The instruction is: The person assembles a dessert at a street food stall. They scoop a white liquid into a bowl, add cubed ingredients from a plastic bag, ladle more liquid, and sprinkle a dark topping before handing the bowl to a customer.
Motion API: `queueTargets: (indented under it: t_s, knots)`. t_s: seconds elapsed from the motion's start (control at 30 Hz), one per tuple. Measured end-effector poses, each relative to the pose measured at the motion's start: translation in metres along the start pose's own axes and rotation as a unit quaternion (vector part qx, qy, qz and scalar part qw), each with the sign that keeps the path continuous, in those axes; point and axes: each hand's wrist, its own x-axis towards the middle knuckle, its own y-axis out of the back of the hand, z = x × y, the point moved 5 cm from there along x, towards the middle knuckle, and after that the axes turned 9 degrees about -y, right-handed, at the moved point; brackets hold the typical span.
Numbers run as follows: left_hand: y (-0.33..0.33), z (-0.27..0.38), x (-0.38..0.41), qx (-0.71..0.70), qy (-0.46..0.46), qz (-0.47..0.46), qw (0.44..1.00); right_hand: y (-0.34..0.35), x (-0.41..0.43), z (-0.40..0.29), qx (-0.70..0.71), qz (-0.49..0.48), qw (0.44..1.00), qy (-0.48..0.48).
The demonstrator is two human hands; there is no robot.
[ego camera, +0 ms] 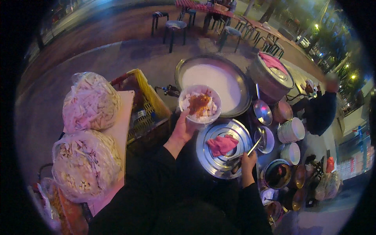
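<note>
My left hand (182,129) holds up a white bowl (200,104) of pale cut pieces topped with red-brown seasoning. Behind the bowl is a wide metal pan (217,82) of whitish liquid. My right hand (248,162) is closed on the metal handle of a utensil (254,147), whose other end I cannot make out clearly. Below the bowl lies a round metal lid (205,158) with a crumpled pink cloth (222,145) on it. A small white bowl (268,141) with a spoon stands just beyond my right hand.
Plastic bags of pale strips (91,101) stand on a board at left, beside a yellow crate (147,91). On the right are a lidded pot (270,79), a ladle (262,111), stacked bowls (293,129) and a dark sauce bowl (277,174). A person (321,108) sits beyond; stools (175,25) stand ahead.
</note>
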Motion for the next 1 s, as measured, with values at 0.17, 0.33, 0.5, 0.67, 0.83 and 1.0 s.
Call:
queueTargets:
  t_s: [0.17,0.33,0.5,0.67,0.83,1.0]
  knots:
    - [0.022,-0.008,0.013,0.005,-0.014,0.016,1.000,-0.025,-0.076,-0.083,0.121,-0.118,0.978,0.119]
    - [0.019,-0.010,0.014,0.004,-0.003,0.046,0.999,-0.055,-0.005,-0.121,-0.131,-0.160,0.938,0.278]
    - [0.019,-0.002,0.010,0.015,0.001,0.071,0.997,-0.074,0.127,-0.176,-0.329,-0.016,0.903,0.276]
    - [0.007,-0.015,0.015,0.001,0.011,0.054,0.999,-0.092,0.200,-0.169,-0.290,-0.086,0.934,0.191]
    - [0.006,-0.007,0.014,0.002,-0.006,0.048,0.999,-0.133,0.135,-0.142,0.055,-0.346,0.903,-0.250]
    - [0.013,-0.008,0.021,-0.016,0.003,0.038,0.999,-0.113,0.068,-0.165,0.381,-0.434,0.705,-0.411]
